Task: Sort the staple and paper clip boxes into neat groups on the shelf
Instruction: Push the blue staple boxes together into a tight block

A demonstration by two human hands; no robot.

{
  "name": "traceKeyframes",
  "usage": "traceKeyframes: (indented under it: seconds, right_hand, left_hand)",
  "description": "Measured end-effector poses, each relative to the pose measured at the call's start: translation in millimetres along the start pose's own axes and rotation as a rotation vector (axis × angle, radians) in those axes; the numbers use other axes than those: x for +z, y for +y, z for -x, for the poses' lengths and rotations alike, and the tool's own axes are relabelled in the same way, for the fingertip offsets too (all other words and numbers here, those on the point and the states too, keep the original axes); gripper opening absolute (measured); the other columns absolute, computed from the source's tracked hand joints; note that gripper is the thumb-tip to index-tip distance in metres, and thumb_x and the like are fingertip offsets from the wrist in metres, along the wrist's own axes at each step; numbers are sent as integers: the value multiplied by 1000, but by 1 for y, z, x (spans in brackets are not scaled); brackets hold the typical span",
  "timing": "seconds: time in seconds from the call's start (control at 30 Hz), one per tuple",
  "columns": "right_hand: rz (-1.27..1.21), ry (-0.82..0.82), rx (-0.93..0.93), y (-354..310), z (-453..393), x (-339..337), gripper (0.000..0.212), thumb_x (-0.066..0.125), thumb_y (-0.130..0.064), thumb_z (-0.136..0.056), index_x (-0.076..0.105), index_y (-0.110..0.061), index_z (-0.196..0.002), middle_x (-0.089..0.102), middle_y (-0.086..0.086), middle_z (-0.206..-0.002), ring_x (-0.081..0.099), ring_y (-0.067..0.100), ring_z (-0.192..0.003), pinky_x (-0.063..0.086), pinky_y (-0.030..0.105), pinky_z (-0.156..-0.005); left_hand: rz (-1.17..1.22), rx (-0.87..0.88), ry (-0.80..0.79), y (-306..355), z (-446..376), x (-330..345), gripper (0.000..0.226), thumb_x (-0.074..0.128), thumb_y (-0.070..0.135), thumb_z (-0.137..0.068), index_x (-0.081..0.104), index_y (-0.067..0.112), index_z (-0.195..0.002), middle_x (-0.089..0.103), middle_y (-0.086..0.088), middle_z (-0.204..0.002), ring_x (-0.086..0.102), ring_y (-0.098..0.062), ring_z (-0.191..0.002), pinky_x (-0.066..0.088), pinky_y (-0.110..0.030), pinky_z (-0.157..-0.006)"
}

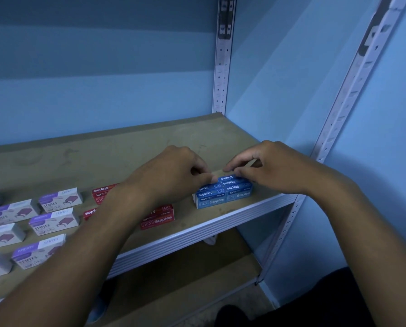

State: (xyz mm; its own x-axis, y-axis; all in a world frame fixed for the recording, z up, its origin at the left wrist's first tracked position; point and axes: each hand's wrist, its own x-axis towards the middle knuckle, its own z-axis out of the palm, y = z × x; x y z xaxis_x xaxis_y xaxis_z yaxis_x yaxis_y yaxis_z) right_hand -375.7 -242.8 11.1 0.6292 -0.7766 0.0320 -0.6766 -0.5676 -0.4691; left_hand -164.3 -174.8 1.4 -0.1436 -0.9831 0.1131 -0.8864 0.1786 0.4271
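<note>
A tight group of blue staple boxes (pixel 223 193) stands near the front right of the shelf board (pixel 131 149). My right hand (pixel 270 168) pinches the rearmost blue box (pixel 227 178) from the right with thumb and curled fingers. My left hand (pixel 173 171) comes in from the left, and its curled thumb and fingertips pinch the rear left corner of the same group. Red staple boxes (pixel 158 219) lie in the middle, partly hidden under my left forearm. White-and-purple staple boxes (pixel 53 220) lie in rows at the left.
A white metal rail (pixel 209 230) edges the shelf front. Perforated uprights (pixel 221 67) stand at the back right corner and at the front right (pixel 353 76). A lower shelf board (pixel 185 279) shows beneath. Blue walls close the back and right.
</note>
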Motion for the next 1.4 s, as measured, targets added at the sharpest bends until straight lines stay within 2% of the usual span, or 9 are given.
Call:
traceKeyframes:
  seconds: [0.07, 0.17, 0.3, 0.6, 0.7, 0.8, 0.93, 1.2, 1.4]
  right_hand:
    - [-25, -64, -3, -2, 4, -3, 35, 76, -47, -84, 69, -45, -119, 66, -27, -113, 63, -4, -100, 50, 19, -87]
    - [-1, -130, -11, -3, 6, -2, 56, 86, -43, -74, 64, -44, -125, 62, -25, -119, 64, 0, -102, 54, 24, -90]
    - [21, -110, -16, -5, 3, 3, 45, 87, -27, -75, 72, -37, -116, 70, -23, -107, 65, 1, -94, 55, 28, -90]
    - [42, -88, 31, -10, 1, 4, 41, 88, -24, -75, 76, -37, -111, 73, -20, -102, 65, -2, -91, 51, 21, -85]
    - [37, -94, 40, -10, 1, 3, 41, 88, -24, -74, 76, -38, -110, 72, -22, -99, 64, -5, -90, 50, 17, -82]
    - [21, -111, 26, -9, 2, 4, 46, 87, -27, -74, 71, -39, -116, 70, -21, -107, 64, -5, -93, 52, 17, -86]
    - [0, -102, 1, -14, 5, 3, 54, 85, -38, -76, 64, -43, -126, 64, -23, -120, 61, -2, -107, 52, 25, -96]
    - [-56, 32, -142, -46, -6, 11, 31, 78, -35, -85, 71, -41, -115, 67, -22, -115, 63, -3, -104, 55, 29, -96]
    - [-71, 14, -238, -77, -16, 23, 20, 78, -31, -86, 77, -36, -105, 73, -20, -97, 67, -7, -91, 55, 19, -85]
  left_hand:
    - [31, -6, -10, 2, 1, -2, 36, 67, 59, -80, 77, 32, -101, 74, 15, -94, 64, 5, -82, 54, -19, -72]
    - [33, -19, -45, 6, 4, -3, 49, 75, 64, -67, 75, 33, -104, 73, 17, -95, 63, 8, -79, 45, -11, -66]
    - [-31, 9, -57, 10, 4, 2, 47, 81, 55, -67, 75, 31, -106, 73, 16, -97, 59, 8, -75, 45, -12, -65]
    - [-49, 9, 2, 12, 2, 6, 37, 83, 45, -70, 76, 27, -102, 73, 12, -92, 59, 5, -72, 42, -13, -60]
    - [-69, 19, 3, 11, 2, 7, 39, 82, 47, -71, 75, 27, -104, 73, 12, -94, 60, 2, -76, 49, -17, -66]
    - [-100, 41, 9, 9, 4, 7, 45, 79, 52, -72, 73, 27, -109, 73, 12, -99, 61, -1, -79, 55, -26, -75]
    - [-107, 33, 27, 3, 10, -1, 56, 76, 61, -70, 69, 30, -116, 70, 13, -102, 60, 1, -80, 51, -21, -73]
    - [-131, -51, 104, -17, 36, -35, 28, 72, 55, -78, 73, 31, -93, 68, 16, -89, 61, 3, -76, 51, -20, -71]
    - [-167, -139, 75, -37, 66, -60, 18, 75, 49, -76, 73, 31, -77, 69, 18, -77, 60, 6, -67, 44, -18, -60]
